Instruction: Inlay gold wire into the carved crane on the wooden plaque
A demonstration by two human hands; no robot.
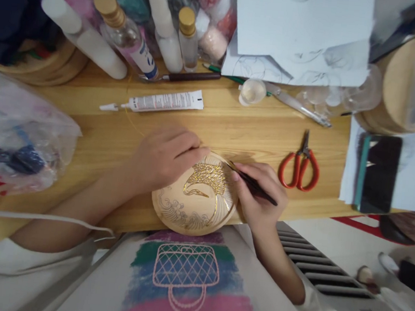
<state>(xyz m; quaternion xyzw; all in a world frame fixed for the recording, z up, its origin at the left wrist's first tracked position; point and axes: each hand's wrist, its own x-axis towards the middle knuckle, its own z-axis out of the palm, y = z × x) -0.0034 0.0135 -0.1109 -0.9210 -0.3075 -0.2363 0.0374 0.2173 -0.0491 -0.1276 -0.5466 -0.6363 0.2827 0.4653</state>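
Note:
A round wooden disc (192, 207) lies at the near edge of the wooden table (231, 128). It bears a drawn bird and waves, partly outlined in gold wire. My left hand (164, 156) rests on the disc's upper left rim, fingers pressed together, pinching the thin gold wire at the top edge. My right hand (258, 194) is closed round dark tweezers (254, 184), whose tip touches the wire at the disc's upper right.
A white glue tube (161, 102), red-handled scissors (300, 166), a small cup (252, 91), bottles (127, 37), sketch papers (301, 33) and a dark phone-like object (378, 173) lie behind. A plastic bag (16, 139) sits at left.

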